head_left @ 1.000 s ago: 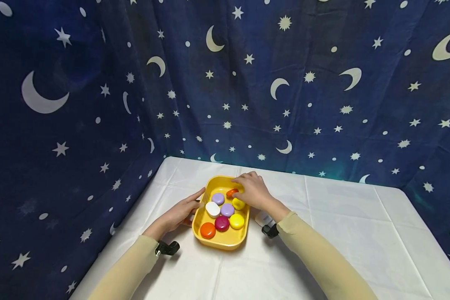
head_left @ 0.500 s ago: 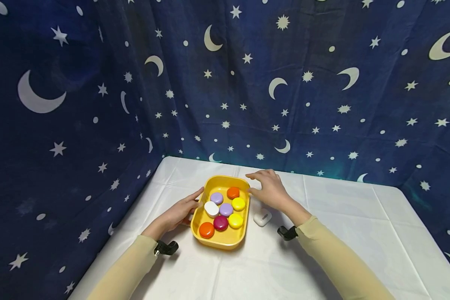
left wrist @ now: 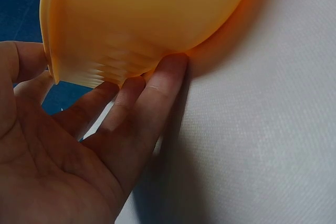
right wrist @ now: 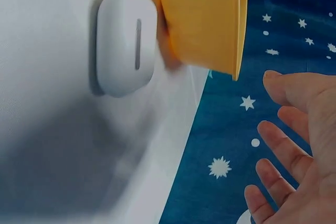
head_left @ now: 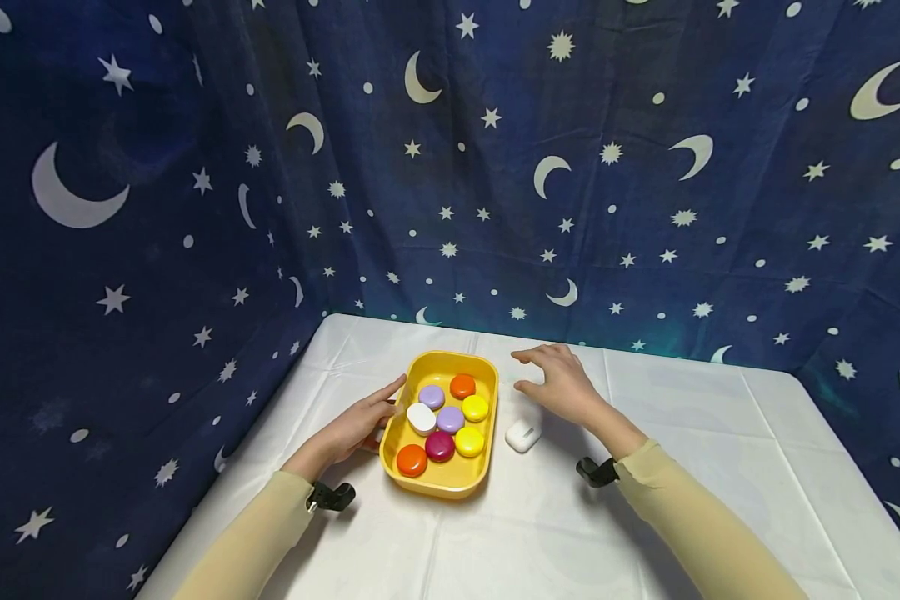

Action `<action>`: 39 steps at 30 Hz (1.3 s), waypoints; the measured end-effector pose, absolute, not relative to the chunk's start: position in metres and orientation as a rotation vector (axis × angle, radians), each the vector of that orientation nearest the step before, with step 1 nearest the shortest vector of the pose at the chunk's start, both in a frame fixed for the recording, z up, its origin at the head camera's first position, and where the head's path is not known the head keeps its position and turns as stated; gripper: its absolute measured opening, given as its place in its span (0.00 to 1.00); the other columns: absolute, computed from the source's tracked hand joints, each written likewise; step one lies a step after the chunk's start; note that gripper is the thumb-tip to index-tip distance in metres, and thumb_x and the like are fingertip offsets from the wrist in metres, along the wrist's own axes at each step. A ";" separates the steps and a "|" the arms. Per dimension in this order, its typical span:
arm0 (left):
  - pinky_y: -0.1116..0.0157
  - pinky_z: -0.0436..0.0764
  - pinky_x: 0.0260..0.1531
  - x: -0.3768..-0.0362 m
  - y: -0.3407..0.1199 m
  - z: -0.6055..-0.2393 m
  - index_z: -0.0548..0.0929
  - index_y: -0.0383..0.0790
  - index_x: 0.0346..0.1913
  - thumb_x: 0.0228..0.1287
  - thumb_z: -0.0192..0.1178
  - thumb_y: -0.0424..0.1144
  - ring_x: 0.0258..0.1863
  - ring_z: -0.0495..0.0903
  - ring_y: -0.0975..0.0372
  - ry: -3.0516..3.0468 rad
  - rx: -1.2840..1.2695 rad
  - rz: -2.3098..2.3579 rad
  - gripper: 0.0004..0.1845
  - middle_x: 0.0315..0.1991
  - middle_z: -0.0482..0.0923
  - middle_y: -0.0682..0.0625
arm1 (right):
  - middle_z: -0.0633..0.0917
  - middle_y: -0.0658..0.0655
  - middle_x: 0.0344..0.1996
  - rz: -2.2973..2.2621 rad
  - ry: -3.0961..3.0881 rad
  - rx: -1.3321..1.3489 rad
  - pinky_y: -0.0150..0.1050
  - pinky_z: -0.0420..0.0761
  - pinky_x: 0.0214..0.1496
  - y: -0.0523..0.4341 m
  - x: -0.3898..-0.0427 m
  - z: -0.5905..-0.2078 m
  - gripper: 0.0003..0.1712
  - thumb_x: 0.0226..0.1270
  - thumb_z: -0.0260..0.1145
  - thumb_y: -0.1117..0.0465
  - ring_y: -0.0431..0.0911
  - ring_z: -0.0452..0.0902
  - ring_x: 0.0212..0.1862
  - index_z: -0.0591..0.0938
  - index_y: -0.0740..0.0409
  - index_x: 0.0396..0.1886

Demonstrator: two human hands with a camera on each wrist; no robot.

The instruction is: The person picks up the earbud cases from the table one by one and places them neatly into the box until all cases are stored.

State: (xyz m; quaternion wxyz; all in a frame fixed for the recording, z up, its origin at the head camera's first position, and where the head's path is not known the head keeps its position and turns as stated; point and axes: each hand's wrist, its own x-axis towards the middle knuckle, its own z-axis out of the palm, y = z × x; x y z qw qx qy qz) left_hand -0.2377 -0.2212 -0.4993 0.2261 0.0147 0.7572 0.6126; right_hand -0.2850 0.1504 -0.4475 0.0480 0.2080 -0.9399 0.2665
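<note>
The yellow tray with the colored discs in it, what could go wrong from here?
The left hand touches only the outer wall of the yellow tray, fingers straight, so a push could slide it on the white tablecloth. The white case lies just right of the tray, below the open right hand; a sideways sweep might knock it. The discs lie loose and could spill if tipped.

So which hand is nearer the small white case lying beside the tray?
Right. The right hand hovers open just behind the white case, not touching it. The left hand rests against the yellow tray on its far side.
</note>
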 end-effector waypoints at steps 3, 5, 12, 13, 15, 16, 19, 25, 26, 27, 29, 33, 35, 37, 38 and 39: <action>0.59 0.84 0.31 -0.238 -0.222 -0.499 0.57 0.66 0.81 0.76 0.52 0.48 0.36 0.80 0.54 2.086 0.039 1.686 0.34 0.28 0.66 0.47 | 0.84 0.54 0.56 0.826 -2.863 0.647 0.60 0.62 0.67 0.156 -0.285 -0.450 0.29 0.64 0.73 0.53 0.55 0.65 0.65 0.82 0.50 0.66; 0.59 0.84 0.31 -0.238 -0.222 -0.500 0.57 0.66 0.81 0.76 0.52 0.48 0.37 0.81 0.54 2.086 0.040 1.684 0.34 0.28 0.67 0.47 | 0.84 0.54 0.56 0.836 -2.869 0.662 0.60 0.62 0.67 0.161 -0.285 -0.451 0.30 0.64 0.73 0.52 0.56 0.65 0.65 0.82 0.51 0.66; 0.59 0.84 0.32 -0.238 -0.222 -0.500 0.56 0.66 0.81 0.76 0.52 0.48 0.39 0.81 0.54 2.082 0.044 1.683 0.34 0.27 0.67 0.47 | 0.84 0.56 0.57 0.971 -3.006 0.762 0.59 0.68 0.65 0.174 -0.283 -0.458 0.32 0.64 0.73 0.58 0.56 0.67 0.63 0.79 0.52 0.69; 0.59 0.84 0.32 -0.238 -0.222 -0.500 0.56 0.65 0.81 0.76 0.52 0.48 0.39 0.81 0.54 2.080 0.044 1.685 0.34 0.27 0.67 0.47 | 0.84 0.56 0.57 1.000 -3.037 0.779 0.59 0.68 0.65 0.176 -0.283 -0.459 0.32 0.64 0.72 0.59 0.56 0.67 0.63 0.79 0.52 0.69; 0.58 0.85 0.32 -0.238 -0.222 -0.499 0.56 0.65 0.82 0.76 0.52 0.47 0.38 0.81 0.54 2.075 0.046 1.690 0.34 0.26 0.68 0.48 | 0.83 0.58 0.58 1.051 -3.088 0.818 0.61 0.68 0.66 0.178 -0.282 -0.461 0.33 0.64 0.72 0.60 0.58 0.68 0.64 0.77 0.55 0.70; 0.58 0.85 0.33 -0.238 -0.222 -0.499 0.56 0.65 0.82 0.76 0.51 0.47 0.38 0.82 0.54 2.075 0.048 1.691 0.34 0.26 0.68 0.48 | 0.83 0.58 0.58 1.082 -3.112 0.820 0.61 0.67 0.67 0.179 -0.282 -0.463 0.33 0.64 0.72 0.61 0.58 0.67 0.65 0.77 0.55 0.70; 0.58 0.85 0.33 -0.237 -0.222 -0.499 0.56 0.65 0.82 0.76 0.52 0.48 0.38 0.81 0.54 2.074 0.048 1.692 0.34 0.26 0.68 0.48 | 0.83 0.58 0.58 1.143 -3.147 0.842 0.63 0.66 0.69 0.182 -0.281 -0.469 0.34 0.64 0.72 0.63 0.59 0.69 0.66 0.77 0.57 0.70; 0.56 0.86 0.35 -0.236 -0.222 -0.498 0.56 0.65 0.82 0.76 0.52 0.48 0.42 0.82 0.53 2.082 0.042 1.686 0.34 0.34 0.76 0.44 | 0.84 0.60 0.56 1.250 -3.131 0.929 0.62 0.69 0.67 0.185 -0.280 -0.479 0.34 0.62 0.71 0.67 0.60 0.74 0.63 0.76 0.63 0.69; 0.56 0.86 0.36 -0.236 -0.222 -0.498 0.56 0.65 0.82 0.76 0.52 0.48 0.43 0.82 0.53 2.083 0.043 1.686 0.34 0.37 0.78 0.43 | 0.84 0.59 0.56 1.263 -3.139 0.933 0.60 0.70 0.67 0.186 -0.280 -0.481 0.34 0.61 0.71 0.67 0.59 0.74 0.62 0.76 0.63 0.69; 0.55 0.86 0.37 -0.236 -0.221 -0.498 0.56 0.65 0.81 0.76 0.52 0.49 0.44 0.82 0.53 2.085 0.043 1.685 0.34 0.39 0.79 0.41 | 0.84 0.59 0.56 1.263 -3.144 0.950 0.60 0.70 0.67 0.186 -0.280 -0.482 0.35 0.60 0.71 0.67 0.58 0.74 0.62 0.76 0.63 0.69; 0.54 0.86 0.38 -0.236 -0.221 -0.498 0.56 0.66 0.81 0.76 0.52 0.49 0.46 0.82 0.53 2.087 0.042 1.685 0.34 0.43 0.80 0.39 | 0.83 0.57 0.56 1.234 -3.161 0.973 0.59 0.70 0.68 0.187 -0.280 -0.485 0.36 0.59 0.72 0.67 0.57 0.74 0.62 0.76 0.62 0.69; 0.53 0.86 0.39 -0.237 -0.220 -0.498 0.57 0.67 0.81 0.76 0.52 0.49 0.47 0.82 0.53 2.089 0.041 1.684 0.34 0.45 0.79 0.39 | 0.83 0.54 0.55 1.155 -3.168 1.008 0.61 0.67 0.69 0.189 -0.280 -0.488 0.38 0.54 0.74 0.66 0.56 0.71 0.61 0.77 0.59 0.69; 0.53 0.86 0.39 -0.238 -0.220 -0.498 0.57 0.67 0.81 0.76 0.52 0.49 0.47 0.82 0.53 2.088 0.041 1.684 0.34 0.44 0.79 0.39 | 0.83 0.53 0.55 1.131 -3.171 0.999 0.62 0.65 0.69 0.189 -0.279 -0.489 0.40 0.53 0.77 0.65 0.55 0.69 0.61 0.78 0.57 0.69; 0.54 0.86 0.39 -0.238 -0.220 -0.498 0.57 0.67 0.81 0.76 0.52 0.49 0.47 0.82 0.52 2.089 0.044 1.684 0.34 0.43 0.79 0.38 | 0.83 0.52 0.56 1.135 -3.178 0.983 0.61 0.64 0.69 0.188 -0.279 -0.490 0.41 0.52 0.79 0.64 0.55 0.67 0.62 0.78 0.55 0.69; 0.54 0.86 0.39 -0.238 -0.221 -0.498 0.57 0.67 0.81 0.76 0.52 0.48 0.47 0.82 0.52 2.088 0.046 1.684 0.34 0.43 0.79 0.38 | 0.82 0.51 0.56 1.134 -3.187 0.967 0.61 0.64 0.68 0.188 -0.279 -0.490 0.41 0.52 0.80 0.63 0.54 0.66 0.62 0.78 0.53 0.69; 0.53 0.86 0.39 -0.238 -0.221 -0.498 0.57 0.67 0.81 0.76 0.52 0.48 0.47 0.82 0.52 2.084 0.047 1.685 0.34 0.43 0.79 0.38 | 0.82 0.50 0.57 1.123 -3.189 0.964 0.60 0.64 0.68 0.187 -0.278 -0.491 0.41 0.52 0.80 0.62 0.54 0.66 0.62 0.79 0.52 0.69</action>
